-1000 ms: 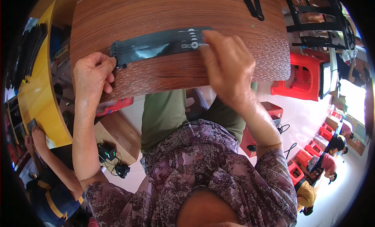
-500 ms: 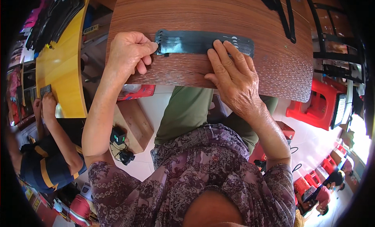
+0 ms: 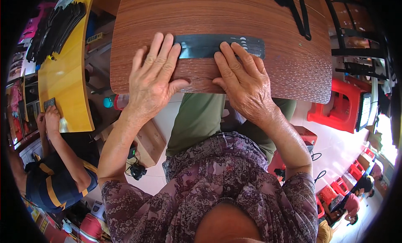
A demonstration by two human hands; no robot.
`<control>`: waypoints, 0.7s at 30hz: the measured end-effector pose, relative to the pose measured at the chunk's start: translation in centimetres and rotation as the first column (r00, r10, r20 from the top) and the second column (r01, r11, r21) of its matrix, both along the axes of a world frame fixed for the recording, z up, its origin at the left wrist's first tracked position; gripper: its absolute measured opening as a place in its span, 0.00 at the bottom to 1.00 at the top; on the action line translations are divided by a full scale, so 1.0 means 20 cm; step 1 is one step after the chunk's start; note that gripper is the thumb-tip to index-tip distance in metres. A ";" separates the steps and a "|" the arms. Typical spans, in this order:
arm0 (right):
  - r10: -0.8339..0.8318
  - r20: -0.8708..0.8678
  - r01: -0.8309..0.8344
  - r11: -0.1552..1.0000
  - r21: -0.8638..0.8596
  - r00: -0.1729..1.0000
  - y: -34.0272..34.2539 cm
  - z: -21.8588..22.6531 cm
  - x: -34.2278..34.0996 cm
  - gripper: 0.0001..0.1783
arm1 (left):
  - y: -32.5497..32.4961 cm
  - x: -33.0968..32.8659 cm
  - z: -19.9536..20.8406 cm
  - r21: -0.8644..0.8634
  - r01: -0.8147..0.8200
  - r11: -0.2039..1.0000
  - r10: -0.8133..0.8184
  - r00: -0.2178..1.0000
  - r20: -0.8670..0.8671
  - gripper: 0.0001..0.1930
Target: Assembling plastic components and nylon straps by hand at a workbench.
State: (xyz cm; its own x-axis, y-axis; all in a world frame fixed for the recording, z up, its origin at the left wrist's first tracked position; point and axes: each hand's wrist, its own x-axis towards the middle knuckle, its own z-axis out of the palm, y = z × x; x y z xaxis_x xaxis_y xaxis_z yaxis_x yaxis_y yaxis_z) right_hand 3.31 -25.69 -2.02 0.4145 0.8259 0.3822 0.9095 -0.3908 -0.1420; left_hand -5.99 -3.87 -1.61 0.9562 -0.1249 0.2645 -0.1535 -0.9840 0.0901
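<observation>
Strips (image 3: 200,47) on table (image 3: 167,15), stool (image 3: 351,104) to right

The single fisheye view looks steeply down from the wearer's head height, fairly near, with the brown wood-grain tabletop (image 3: 201,12) across the upper middle and the purple patterned shirt (image 3: 201,176) below.

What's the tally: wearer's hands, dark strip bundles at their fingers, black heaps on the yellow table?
Wearer's hands, left hand and right hand: 2
Dark strip bundle, layers too unclear to count: 1
Black heap on the yellow table, pieces not countable: 1
Total: 4
</observation>
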 end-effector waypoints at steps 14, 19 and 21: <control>-0.003 -0.201 0.001 1.000 -0.010 0.980 0.20 -0.03 -0.08 0.49 | 0.02 0.01 -0.02 -0.027 0.063 0.998 -0.064 0.997 -0.043 0.38; -0.193 -0.134 0.184 0.980 -0.082 0.972 -0.04 -0.01 0.03 0.51 | 0.02 0.02 0.01 0.001 0.088 0.996 -0.088 0.993 -0.073 0.36; -0.242 -0.090 0.234 0.968 -0.094 0.966 -0.13 0.00 0.06 0.52 | 0.00 0.04 0.02 -0.015 0.105 0.994 -0.106 0.991 -0.081 0.35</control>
